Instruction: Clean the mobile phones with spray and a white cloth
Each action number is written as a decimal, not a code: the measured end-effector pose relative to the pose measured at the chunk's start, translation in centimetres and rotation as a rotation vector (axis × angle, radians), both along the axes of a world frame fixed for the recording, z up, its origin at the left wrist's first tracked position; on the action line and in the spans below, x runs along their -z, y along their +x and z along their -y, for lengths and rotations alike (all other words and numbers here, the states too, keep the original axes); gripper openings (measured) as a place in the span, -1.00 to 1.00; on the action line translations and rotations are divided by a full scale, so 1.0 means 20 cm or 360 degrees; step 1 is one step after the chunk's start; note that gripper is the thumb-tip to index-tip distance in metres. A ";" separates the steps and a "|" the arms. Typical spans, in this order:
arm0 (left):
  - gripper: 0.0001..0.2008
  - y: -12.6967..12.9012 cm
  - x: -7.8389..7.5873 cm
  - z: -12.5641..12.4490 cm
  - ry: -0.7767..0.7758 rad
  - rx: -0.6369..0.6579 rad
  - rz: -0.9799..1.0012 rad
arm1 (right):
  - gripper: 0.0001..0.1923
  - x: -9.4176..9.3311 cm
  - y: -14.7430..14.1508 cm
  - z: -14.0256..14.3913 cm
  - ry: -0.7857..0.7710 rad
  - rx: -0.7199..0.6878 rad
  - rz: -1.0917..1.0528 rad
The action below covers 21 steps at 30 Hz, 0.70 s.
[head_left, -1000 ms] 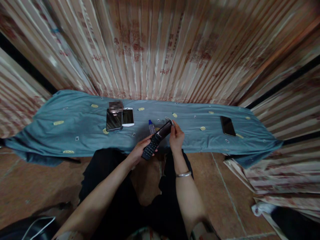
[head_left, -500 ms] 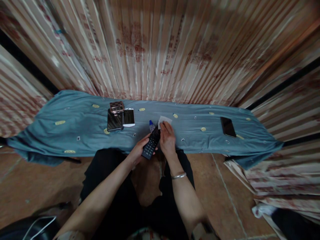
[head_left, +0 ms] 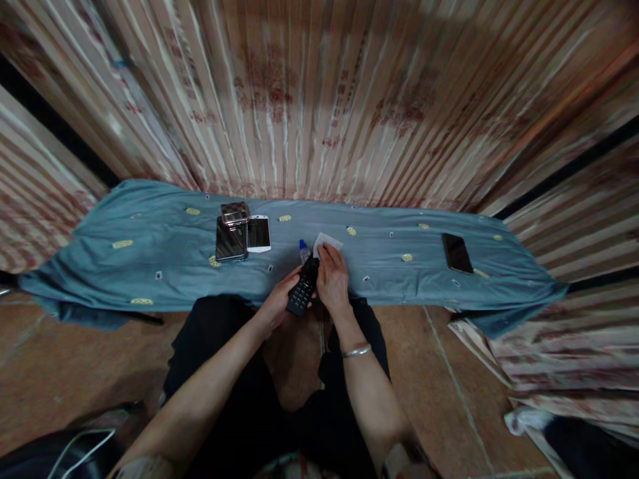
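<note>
My left hand (head_left: 280, 297) is wrapped round a black cordless phone handset (head_left: 301, 293), its keypad facing up and its top end pointing away from me. Pinched in the fingers of my right hand (head_left: 331, 276) is a white wipe (head_left: 327, 241), held at the upper end of the handset. Whether the wipe touches the handset there is hard to see, since my fingers cover part of it. Just beyond the handset lies a small clear bottle with a blue cap (head_left: 302, 245), partly hidden by the handset and my hand.
A blue patterned cloth (head_left: 379, 279) covers the narrow table. To the left lie a dark tablet-like device (head_left: 230, 241), a checkered case (head_left: 234, 212) and a white smartphone (head_left: 259, 234). A black smartphone (head_left: 456, 253) rests at the right. Pleated curtains (head_left: 309, 100) hang behind.
The handset has turned slightly more upright in my left hand. My right hand and the wipe have shifted a little to the left. The other things stay put.
</note>
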<state>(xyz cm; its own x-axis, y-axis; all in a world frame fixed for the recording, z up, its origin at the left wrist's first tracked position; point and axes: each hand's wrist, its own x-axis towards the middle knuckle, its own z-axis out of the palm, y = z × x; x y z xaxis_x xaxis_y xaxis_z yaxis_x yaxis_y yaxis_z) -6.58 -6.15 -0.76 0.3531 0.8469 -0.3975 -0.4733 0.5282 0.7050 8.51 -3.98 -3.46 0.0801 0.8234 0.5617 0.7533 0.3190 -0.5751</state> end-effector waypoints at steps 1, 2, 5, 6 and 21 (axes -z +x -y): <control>-0.42 0.00 0.00 0.00 -0.0001 0.0014 -0.0001 | -0.49 0.00 0.01 -0.01 -0.0008 0.0021 0.0005; -0.41 0.00 0.00 0.00 -0.0002 0.0023 -0.0003 | -0.49 0.00 0.02 -0.01 -0.0014 0.0039 0.0007; -0.41 0.00 0.00 0.01 0.0000 0.0026 -0.0021 | -0.48 0.00 0.04 -0.02 -0.0032 0.0051 0.0001; -0.41 0.00 0.00 0.00 0.0003 0.0023 -0.0025 | -0.48 0.00 0.03 -0.02 -0.0037 0.0042 -0.0001; -0.56 -0.01 0.04 -0.02 0.0021 -0.0171 -0.0090 | -0.54 0.02 -0.07 0.04 0.0017 -0.0110 0.0039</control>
